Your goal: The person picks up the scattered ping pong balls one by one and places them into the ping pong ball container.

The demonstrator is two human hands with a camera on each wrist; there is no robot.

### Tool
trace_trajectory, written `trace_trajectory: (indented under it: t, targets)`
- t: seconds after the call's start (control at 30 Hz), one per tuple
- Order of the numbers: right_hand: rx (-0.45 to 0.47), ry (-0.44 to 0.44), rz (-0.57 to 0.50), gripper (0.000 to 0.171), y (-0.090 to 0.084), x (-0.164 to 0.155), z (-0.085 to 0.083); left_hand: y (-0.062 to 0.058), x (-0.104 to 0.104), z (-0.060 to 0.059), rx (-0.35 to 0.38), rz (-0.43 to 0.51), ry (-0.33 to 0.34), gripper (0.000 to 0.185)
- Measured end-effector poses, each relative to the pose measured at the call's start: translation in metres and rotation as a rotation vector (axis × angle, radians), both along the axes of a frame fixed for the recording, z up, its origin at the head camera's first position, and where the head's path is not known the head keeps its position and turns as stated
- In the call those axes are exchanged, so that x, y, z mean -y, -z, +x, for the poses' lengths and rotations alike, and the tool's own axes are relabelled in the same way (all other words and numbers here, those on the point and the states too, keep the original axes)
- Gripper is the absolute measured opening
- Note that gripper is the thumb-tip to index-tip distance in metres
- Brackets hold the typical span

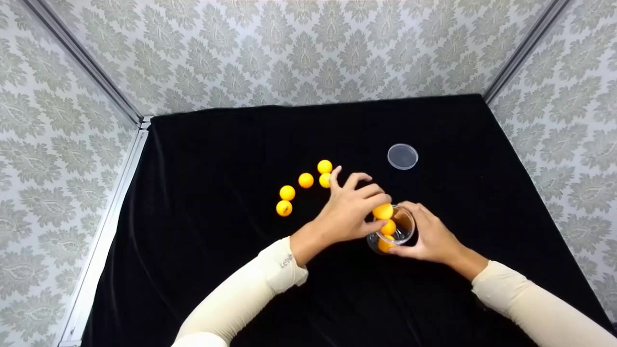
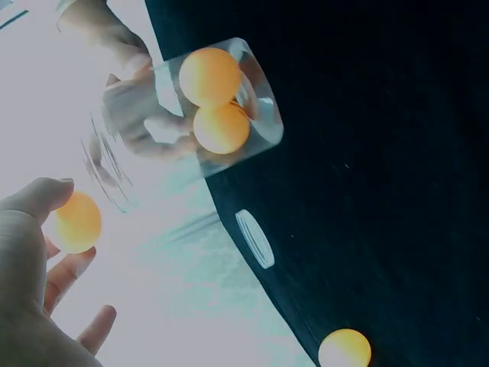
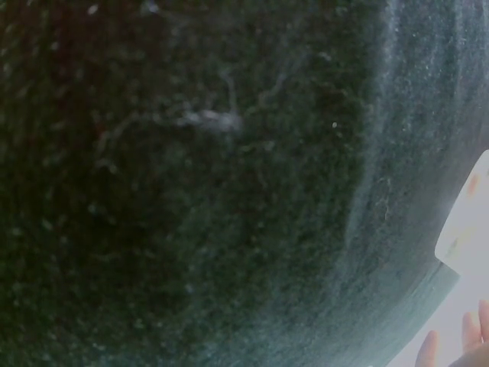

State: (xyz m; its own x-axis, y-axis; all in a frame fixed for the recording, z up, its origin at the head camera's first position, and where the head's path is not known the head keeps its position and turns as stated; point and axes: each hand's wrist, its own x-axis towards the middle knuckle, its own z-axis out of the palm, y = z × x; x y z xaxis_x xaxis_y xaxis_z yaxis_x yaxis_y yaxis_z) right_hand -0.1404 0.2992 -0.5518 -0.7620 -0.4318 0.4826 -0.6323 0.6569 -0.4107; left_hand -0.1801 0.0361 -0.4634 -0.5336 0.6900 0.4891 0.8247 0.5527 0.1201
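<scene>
An orange ping-pong ball is pinched between the thumb and fingers of my left hand, right over the mouth of a clear plastic jar. My right hand grips that jar around its side, tilted with its mouth toward the left hand. Two more orange balls lie inside near the jar's bottom, plain through the wall in the left wrist view. In the right wrist view only a pale edge of the jar and a few fingertips show at the right.
Several loose orange balls lie on the black cloth to the left, the closest ones beside the left fingers. A round clear lid lies flat beyond the right hand. Patterned walls and metal rails enclose the table.
</scene>
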Motion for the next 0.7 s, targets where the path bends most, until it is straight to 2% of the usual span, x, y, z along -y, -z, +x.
trace_trajectory:
  t: [0.2,0.37,0.7]
  targets:
    - [0.0,-0.006,-0.004,0.104,0.0,0.0,0.001,0.0,-0.014,0.004,0.001,-0.018,0.018,0.041]
    - [-0.012,-0.023,-0.017,0.104,0.001,0.0,0.0,0.005,-0.022,0.008,0.002,-0.038,0.058,0.04]
    - [-0.002,-0.027,-0.014,0.103,0.001,0.0,-0.001,0.011,-0.024,0.012,0.019,-0.07,0.071,0.041]
